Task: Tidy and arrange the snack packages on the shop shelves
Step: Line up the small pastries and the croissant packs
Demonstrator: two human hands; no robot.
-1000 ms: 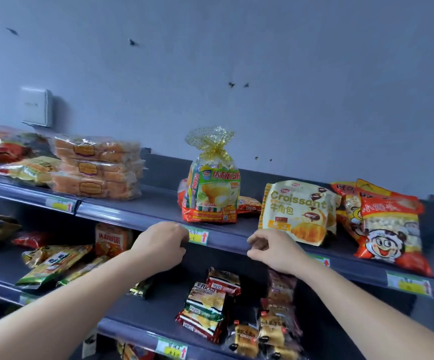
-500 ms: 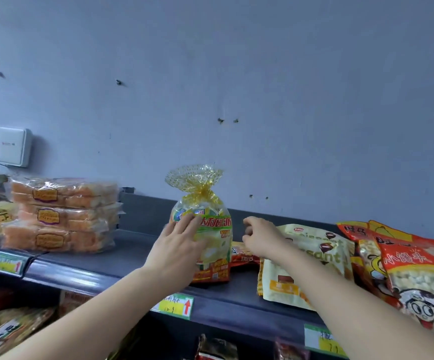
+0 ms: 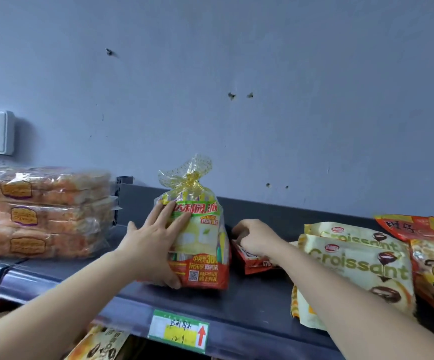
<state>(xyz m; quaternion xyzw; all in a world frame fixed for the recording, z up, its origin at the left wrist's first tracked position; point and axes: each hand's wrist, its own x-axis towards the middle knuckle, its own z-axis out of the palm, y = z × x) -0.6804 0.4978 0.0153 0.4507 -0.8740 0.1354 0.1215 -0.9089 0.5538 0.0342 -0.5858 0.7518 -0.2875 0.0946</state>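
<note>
"Croissant" in olive letters on front cream bag (image 3: 353,266); partly seen again on cream bag behind (image 3: 353,231). Gold-tied bag (image 3: 200,237): "达利园派", "30", QR code. Shelf price tag (image 3: 178,331): handwriting, roughly "12.9", red arrow. Red packet (image 3: 249,266): print unreadable.

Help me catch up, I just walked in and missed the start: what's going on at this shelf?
A person is tidying snacks on the top shelf. Their left hand lies spread against the front of the upright gold-tied cake bag, steadying it. Their right hand, fingers curled, pinches a small red packet lying flat just right of that bag. Croissant bags lean further right, and stacked bread packs sit at the left, untouched.
</note>
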